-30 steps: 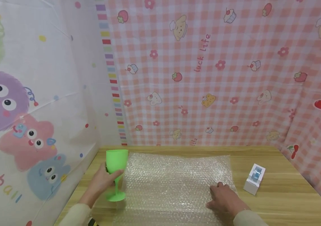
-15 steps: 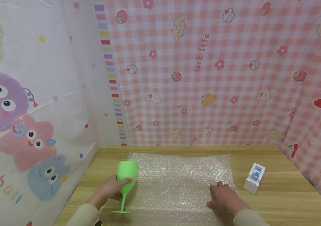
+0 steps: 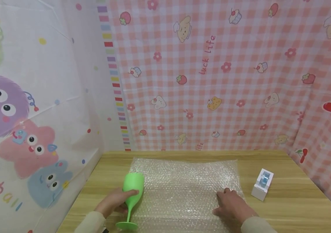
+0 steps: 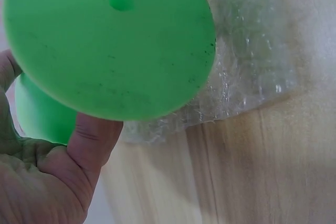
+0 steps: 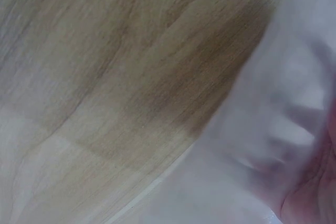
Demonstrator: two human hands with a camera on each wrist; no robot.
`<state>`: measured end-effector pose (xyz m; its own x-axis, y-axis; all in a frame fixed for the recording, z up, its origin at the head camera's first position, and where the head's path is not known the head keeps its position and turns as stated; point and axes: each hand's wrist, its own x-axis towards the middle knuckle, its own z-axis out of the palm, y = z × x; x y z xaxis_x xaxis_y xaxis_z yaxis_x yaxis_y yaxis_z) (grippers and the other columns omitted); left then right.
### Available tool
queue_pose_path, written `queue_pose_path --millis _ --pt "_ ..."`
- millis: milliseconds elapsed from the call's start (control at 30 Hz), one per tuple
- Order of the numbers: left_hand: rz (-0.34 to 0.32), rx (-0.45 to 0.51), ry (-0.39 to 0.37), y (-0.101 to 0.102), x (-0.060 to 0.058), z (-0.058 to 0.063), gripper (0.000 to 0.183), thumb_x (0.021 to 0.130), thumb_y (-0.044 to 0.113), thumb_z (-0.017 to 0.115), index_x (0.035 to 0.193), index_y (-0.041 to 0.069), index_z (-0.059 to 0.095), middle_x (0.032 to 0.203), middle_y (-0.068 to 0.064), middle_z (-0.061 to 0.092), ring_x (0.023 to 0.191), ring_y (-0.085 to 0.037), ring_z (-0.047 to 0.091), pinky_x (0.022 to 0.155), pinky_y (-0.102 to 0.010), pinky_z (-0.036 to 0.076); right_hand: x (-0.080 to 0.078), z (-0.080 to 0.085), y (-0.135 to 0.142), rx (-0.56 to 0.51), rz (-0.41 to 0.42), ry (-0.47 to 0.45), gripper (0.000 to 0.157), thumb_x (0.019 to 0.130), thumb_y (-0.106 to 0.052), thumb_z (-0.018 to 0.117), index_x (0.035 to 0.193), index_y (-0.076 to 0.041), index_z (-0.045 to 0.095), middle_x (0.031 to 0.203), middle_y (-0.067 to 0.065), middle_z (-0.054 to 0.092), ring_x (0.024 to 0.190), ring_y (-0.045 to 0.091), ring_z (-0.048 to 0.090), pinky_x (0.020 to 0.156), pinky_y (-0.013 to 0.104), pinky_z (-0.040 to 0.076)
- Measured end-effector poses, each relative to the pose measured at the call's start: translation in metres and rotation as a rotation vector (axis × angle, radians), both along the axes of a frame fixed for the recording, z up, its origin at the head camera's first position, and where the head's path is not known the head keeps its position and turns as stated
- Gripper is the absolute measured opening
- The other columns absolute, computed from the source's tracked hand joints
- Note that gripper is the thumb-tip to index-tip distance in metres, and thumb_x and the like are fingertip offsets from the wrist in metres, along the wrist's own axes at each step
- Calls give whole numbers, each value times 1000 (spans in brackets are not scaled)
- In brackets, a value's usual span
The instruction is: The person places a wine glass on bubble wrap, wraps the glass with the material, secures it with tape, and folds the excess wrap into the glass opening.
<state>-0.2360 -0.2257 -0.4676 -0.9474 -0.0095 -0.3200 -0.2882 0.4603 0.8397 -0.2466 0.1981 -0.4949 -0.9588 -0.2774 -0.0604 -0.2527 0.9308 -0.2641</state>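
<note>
A bright green plastic goblet (image 3: 134,184) leans slightly, bowl up, over the left edge of a clear bubble wrap sheet (image 3: 180,181). My left hand (image 3: 115,200) grips it round the lower bowl, thumb across the near side. In the left wrist view, the flat underside of the goblet's round foot (image 4: 115,51) faces the camera and covers part of the hand (image 4: 58,171). My right hand (image 3: 231,204) rests on the right part of the sheet, fingers relaxed. The right wrist view shows only a bit of that palm (image 5: 312,195), beside blurred bubble wrap (image 5: 262,129).
A small white tape dispenser (image 3: 262,186) with a blue roll stands on the wooden table (image 3: 290,194), right of the sheet. A pink checked cloth (image 3: 212,81) hangs behind the table, and a white cartoon-print cloth (image 3: 75,81) hangs along the left side.
My left hand has brought the goblet nearer and a little right, from beside the sheet's left edge to over it, tilting it on the way. My right hand has stayed in place.
</note>
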Motion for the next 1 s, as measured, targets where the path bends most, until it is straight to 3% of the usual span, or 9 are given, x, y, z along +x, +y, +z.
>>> queue_pose_path --millis 467,667,1000 --pt "7 -28 -14 0 -1 -7 51 87 45 71 97 -4 57 77 -12 61 57 -17 59 55 -27 56 -1 0 0 6 6 -22 64 73 -40 85 117 2 63 108 26 57 99 47 57 85 61 50" --pt "28 -49 -15 3 -1 -8 55 86 44 72 101 -6 56 81 -14 61 61 -20 60 55 -29 56 -2 0 1 4 9 -20 63 74 -40 85 117 1 64 107 24 58 98 46 57 84 61 49" --pt "10 -53 19 1 -4 -15 58 89 44 70 105 -9 53 83 -15 60 62 -23 61 55 -32 57 -2 0 1 -11 -1 -30 64 73 -39 85 118 2 63 108 25 58 100 46 57 86 61 49"
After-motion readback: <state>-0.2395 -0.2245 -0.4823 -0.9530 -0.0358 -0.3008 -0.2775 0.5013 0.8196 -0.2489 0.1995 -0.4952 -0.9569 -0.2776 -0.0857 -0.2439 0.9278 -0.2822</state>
